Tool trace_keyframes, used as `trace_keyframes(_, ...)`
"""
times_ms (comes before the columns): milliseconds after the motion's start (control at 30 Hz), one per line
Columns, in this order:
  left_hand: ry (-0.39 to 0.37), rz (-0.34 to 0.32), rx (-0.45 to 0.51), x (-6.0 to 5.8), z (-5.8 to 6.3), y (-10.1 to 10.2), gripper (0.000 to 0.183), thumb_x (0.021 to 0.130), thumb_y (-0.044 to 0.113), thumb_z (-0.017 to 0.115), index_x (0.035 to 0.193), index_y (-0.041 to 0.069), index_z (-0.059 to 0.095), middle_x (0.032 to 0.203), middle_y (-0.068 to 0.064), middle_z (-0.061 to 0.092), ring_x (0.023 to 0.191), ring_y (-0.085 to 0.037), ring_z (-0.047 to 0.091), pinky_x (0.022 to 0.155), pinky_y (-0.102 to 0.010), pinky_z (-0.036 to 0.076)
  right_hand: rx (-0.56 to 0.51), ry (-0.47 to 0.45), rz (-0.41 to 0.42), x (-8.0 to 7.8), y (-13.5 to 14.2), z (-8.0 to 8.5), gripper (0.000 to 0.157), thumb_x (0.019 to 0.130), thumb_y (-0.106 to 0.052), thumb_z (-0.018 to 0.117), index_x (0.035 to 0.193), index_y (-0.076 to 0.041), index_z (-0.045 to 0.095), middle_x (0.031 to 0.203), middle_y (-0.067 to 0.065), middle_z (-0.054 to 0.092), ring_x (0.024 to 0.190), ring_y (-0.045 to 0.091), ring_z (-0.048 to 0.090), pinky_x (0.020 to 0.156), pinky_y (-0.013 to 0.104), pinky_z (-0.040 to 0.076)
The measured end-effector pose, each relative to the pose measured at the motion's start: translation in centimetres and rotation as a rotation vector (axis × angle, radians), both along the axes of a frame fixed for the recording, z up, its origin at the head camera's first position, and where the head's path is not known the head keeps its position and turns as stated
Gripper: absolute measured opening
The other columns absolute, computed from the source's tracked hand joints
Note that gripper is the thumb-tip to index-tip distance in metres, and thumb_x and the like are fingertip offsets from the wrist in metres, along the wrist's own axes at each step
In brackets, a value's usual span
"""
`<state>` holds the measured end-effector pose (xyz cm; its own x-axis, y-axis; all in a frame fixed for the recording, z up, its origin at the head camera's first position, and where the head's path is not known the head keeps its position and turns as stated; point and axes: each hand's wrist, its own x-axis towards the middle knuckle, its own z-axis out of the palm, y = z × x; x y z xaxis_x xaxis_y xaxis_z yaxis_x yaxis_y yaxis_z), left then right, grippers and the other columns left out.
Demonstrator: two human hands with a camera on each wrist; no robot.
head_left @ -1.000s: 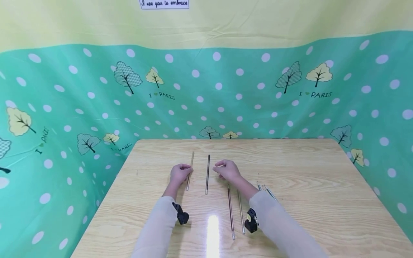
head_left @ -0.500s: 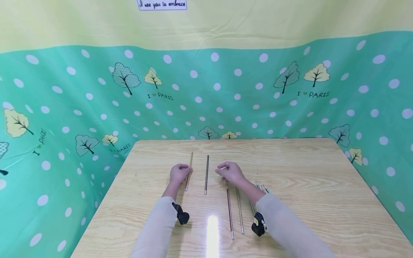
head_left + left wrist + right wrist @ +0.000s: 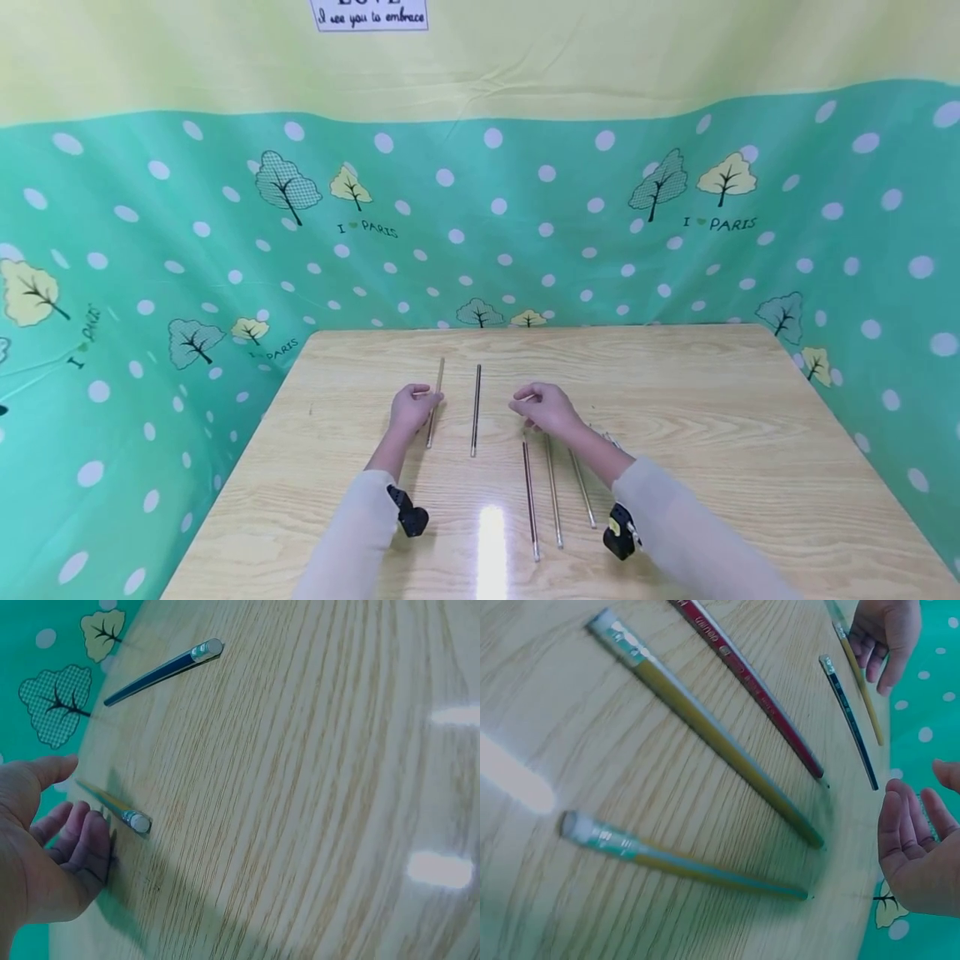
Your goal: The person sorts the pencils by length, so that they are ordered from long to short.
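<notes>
My left hand [image 3: 409, 410] is at a yellow pencil [image 3: 439, 376] on the left of the table; in the left wrist view its thumb [image 3: 56, 769] stands apart from the loosely bent fingers, with the pencil beyond them. A dark pencil [image 3: 476, 410] lies just right of that one, eraser end toward me. Loosely bent and holding nothing, my right hand [image 3: 549, 410] hovers over the table, right of the dark pencil. Nearer me lie a dark red pencil [image 3: 754, 688] and two yellow pencils, one in the middle [image 3: 724, 754] and one nearest the wrist camera [image 3: 697, 868].
Partly behind the right forearm, more pencil ends [image 3: 613, 440] show on the wooden table [image 3: 712, 400]. A green dotted curtain [image 3: 480, 208] hangs along the table's back and sides. Each wrist wears a black camera, one on the left [image 3: 408, 511] and one on the right [image 3: 619, 532].
My right hand and forearm have moved to the right, away from the dark pencil, uncovering another yellow pencil. The left hand stays beside its pencil. The head view has shifted slightly.
</notes>
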<state>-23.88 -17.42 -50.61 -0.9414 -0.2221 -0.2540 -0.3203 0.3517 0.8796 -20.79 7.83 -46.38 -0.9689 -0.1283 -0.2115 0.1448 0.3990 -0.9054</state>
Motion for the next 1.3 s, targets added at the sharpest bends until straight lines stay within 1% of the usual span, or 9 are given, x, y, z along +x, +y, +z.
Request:
trace_keyframes(233, 0.010, -0.042, -0.027, 0.7, 0.4, 0.1, 0.049, 0.086, 0.027, 0.066, 0.126, 0.003, 0.050, 0.114, -0.019, 0.057, 0.080, -0.020, 0.057, 0.060, -0.022, 0.049, 0.001, 0.023, 0.001, 0.6, 1.1, -0.3, 0.023, 0.086, -0.016, 0.066, 0.105, -0.002, 0.064, 0.085, 0.016, 0.064, 0.074, 0.033, 0.064, 0.066, 0.039, 0.058)
trace_keyframes(367, 0.023, -0.068, -0.060, 1.1, 0.7, 0.2, 0.050, 0.086, 0.028, 0.065, 0.126, 0.002, 0.050, 0.113, -0.019, 0.057, 0.086, -0.023, 0.058, 0.065, -0.026, 0.052, 0.011, 0.032, 0.013, 0.8, 1.7, -0.4, 0.024, 0.086, -0.016, 0.066, 0.106, -0.003, 0.064, 0.084, 0.016, 0.063, 0.074, 0.033, 0.064, 0.065, 0.039, 0.057)
trace_keyframes(467, 0.026, -0.106, -0.096, 1.3, 1.1, 0.3, 0.051, 0.085, 0.030, 0.067, 0.125, 0.003, 0.051, 0.110, -0.017, 0.057, 0.089, -0.023, 0.058, 0.070, -0.028, 0.053, 0.023, 0.044, 0.021, 1.0, 2.3, -0.3, 0.024, 0.086, -0.016, 0.065, 0.106, -0.003, 0.064, 0.086, 0.018, 0.064, 0.073, 0.033, 0.063, 0.064, 0.040, 0.057)
trace_keyframes(600, 0.034, -0.154, -0.138, 1.6, 1.7, 0.8, 0.052, 0.084, 0.031, 0.068, 0.125, 0.003, 0.052, 0.105, -0.013, 0.057, 0.089, -0.022, 0.057, 0.071, -0.028, 0.053, 0.019, 0.046, 0.031, 1.4, 3.1, -0.3, 0.024, 0.086, -0.015, 0.065, 0.106, -0.002, 0.063, 0.087, 0.019, 0.064, 0.074, 0.034, 0.063, 0.064, 0.041, 0.057)
trace_keyframes(833, 0.069, -0.218, -0.170, 2.2, 2.8, 2.1, 0.047, 0.084, 0.027, 0.068, 0.122, 0.003, 0.055, 0.101, -0.010, 0.057, 0.079, -0.018, 0.057, 0.064, -0.025, 0.051, 0.013, 0.051, 0.056, 1.8, 4.2, -0.7, 0.028, 0.086, -0.016, 0.065, 0.108, 0.001, 0.062, 0.086, 0.017, 0.064, 0.073, 0.032, 0.063, 0.065, 0.040, 0.057)
trace_keyframes(933, 0.065, -0.262, -0.189, 2.5, 3.0, 2.6, 0.046, 0.083, 0.028, 0.069, 0.120, 0.004, 0.056, 0.103, -0.011, 0.058, 0.081, -0.020, 0.057, 0.064, -0.026, 0.051, 0.015, 0.069, 0.067, 1.9, 4.6, -0.8, 0.029, 0.086, -0.016, 0.066, 0.108, 0.002, 0.062, 0.083, 0.013, 0.063, 0.073, 0.032, 0.063, 0.065, 0.039, 0.057)
trace_keyframes(1000, 0.067, -0.296, -0.208, 2.8, 3.1, 3.0, 0.045, 0.083, 0.028, 0.070, 0.119, 0.004, 0.057, 0.104, -0.012, 0.059, 0.084, -0.021, 0.057, 0.066, -0.027, 0.051, 0.025, 0.081, 0.069, 2.0, 4.8, -0.9, 0.027, 0.085, -0.016, 0.066, 0.106, 0.001, 0.063, 0.079, 0.010, 0.061, 0.070, 0.031, 0.063, 0.061, 0.036, 0.056)
trace_keyframes(1167, 0.078, -0.396, -0.252, 3.6, 3.5, 4.0, 0.046, 0.082, 0.028, 0.070, 0.118, 0.003, 0.057, 0.105, -0.014, 0.060, 0.087, -0.022, 0.058, 0.067, -0.029, 0.051, 0.079, 0.085, 0.080, 2.5, 5.3, -1.1, 0.024, 0.085, -0.017, 0.067, 0.104, -0.002, 0.064, 0.075, 0.007, 0.060, 0.061, 0.022, 0.058, 0.046, 0.022, 0.046)
trace_keyframes(1300, 0.099, -0.486, -0.301, 4.5, 3.8, 5.0, 0.048, 0.081, 0.030, 0.071, 0.118, 0.002, 0.058, 0.104, -0.014, 0.061, 0.085, -0.021, 0.057, 0.065, -0.029, 0.051, 0.120, 0.090, 0.089, 3.2, 5.5, -1.1, 0.025, 0.085, -0.019, 0.067, 0.105, -0.004, 0.064, 0.078, 0.007, 0.061, 0.060, 0.017, 0.056, 0.044, 0.020, 0.043)
